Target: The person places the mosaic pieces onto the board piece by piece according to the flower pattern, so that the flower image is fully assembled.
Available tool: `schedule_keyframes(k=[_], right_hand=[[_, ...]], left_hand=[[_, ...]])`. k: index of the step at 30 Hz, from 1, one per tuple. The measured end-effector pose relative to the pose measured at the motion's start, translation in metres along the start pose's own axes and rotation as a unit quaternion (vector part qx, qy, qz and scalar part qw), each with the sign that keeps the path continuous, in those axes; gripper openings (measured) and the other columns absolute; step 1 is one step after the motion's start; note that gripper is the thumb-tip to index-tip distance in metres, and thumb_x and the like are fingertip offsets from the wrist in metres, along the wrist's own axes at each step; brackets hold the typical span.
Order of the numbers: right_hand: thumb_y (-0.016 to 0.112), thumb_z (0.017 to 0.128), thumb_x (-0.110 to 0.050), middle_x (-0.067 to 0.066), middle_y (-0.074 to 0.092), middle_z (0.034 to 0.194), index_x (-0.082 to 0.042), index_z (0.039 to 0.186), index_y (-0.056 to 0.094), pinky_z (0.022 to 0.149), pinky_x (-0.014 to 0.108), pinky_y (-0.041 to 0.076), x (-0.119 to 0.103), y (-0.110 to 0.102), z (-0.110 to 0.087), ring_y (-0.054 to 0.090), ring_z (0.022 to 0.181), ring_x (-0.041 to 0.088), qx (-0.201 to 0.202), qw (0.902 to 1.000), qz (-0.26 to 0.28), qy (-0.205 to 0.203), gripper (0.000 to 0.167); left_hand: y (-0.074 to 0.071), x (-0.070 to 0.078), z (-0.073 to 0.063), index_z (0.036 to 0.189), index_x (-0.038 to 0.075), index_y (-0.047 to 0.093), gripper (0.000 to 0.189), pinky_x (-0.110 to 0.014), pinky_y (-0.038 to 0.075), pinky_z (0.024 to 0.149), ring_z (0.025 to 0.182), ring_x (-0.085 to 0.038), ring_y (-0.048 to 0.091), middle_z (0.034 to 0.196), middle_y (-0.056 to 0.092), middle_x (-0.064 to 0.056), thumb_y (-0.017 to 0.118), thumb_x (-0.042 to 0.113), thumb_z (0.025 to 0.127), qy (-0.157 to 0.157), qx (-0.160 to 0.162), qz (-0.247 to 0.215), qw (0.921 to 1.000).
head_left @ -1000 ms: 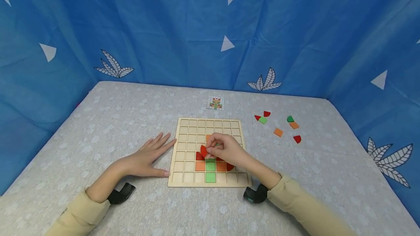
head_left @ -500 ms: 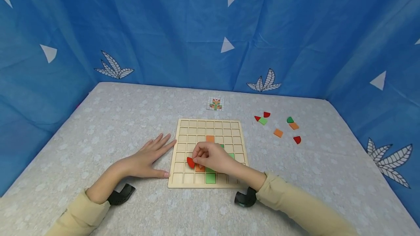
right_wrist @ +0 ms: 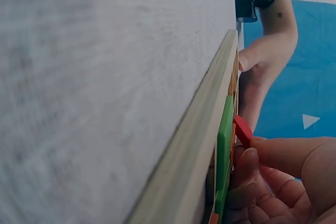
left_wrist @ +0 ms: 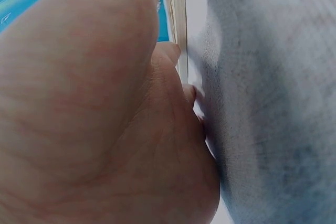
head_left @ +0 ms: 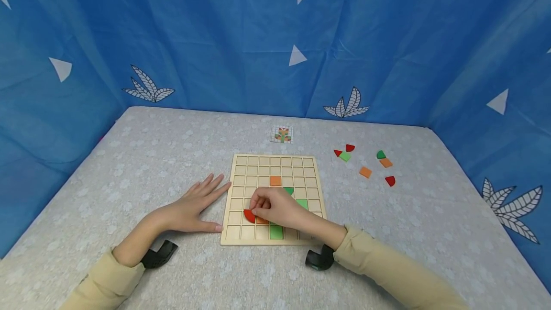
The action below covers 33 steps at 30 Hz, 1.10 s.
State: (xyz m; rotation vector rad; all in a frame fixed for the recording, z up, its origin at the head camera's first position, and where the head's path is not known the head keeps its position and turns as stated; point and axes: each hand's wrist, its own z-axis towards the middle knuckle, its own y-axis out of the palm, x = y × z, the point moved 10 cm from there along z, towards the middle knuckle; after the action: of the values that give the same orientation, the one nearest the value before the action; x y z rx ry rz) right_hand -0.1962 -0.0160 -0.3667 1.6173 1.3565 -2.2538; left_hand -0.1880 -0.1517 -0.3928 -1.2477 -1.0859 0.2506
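Work on the wooden board [head_left: 247,232], lying in the lower middle of the head view, looks to me past halfway but not finished. My right hand [head_left: 277,207] pinches a red rounded piece [head_left: 248,216] between thumb and fingertips, over a cell in the board's lower left part. The right wrist view shows it tilted to the grid, so I judge it isn't seated yet. My left hand [head_left: 189,214] lies spread on the table [head_left: 107,171], left of centre in the frame, thumb and one fingertip at the board's left edge.

Done, as far as I can see: an orange square [head_left: 275,181], a green piece [head_left: 289,190] below and right of it, a pale green tile [head_left: 303,203] farther right, a bright green square [head_left: 276,232] in the bottom row, and an orange tile [head_left: 261,221] partly under my fingers. My hand and forearm hide the middle, so I can't count what else is set there.

Left over at the right of the frame are a red triangle [head_left: 337,153], a light green square [head_left: 345,156], a dark green piece [head_left: 381,154], two red quarter-rounds [head_left: 390,181] and two loose orange squares [head_left: 365,172]. The board's top two rows are bare. A printed card [head_left: 281,134], upper middle, shows a coloured figure too small for me to match exactly.
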Motion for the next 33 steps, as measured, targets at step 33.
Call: schedule_keyframes(k=[33], right_hand=[[0.069,0.086,-0.008,-0.011,0.052,0.08,-0.014,0.09,0.072,0.057,0.021,0.043,-0.003,0.0052,-0.0031,0.047,0.065,0.005,-0.009,0.9972,-0.075,0.006,0.008]], left_hand=[[-0.0009,0.0018,-0.0013,0.151,0.009,0.018,0.097,-0.058,0.002,0.105,0.138,-0.037,-0.004,0.154,0.003,-0.017,0.065,0.057,0.08,0.004,0.002,0.0,1.0]])
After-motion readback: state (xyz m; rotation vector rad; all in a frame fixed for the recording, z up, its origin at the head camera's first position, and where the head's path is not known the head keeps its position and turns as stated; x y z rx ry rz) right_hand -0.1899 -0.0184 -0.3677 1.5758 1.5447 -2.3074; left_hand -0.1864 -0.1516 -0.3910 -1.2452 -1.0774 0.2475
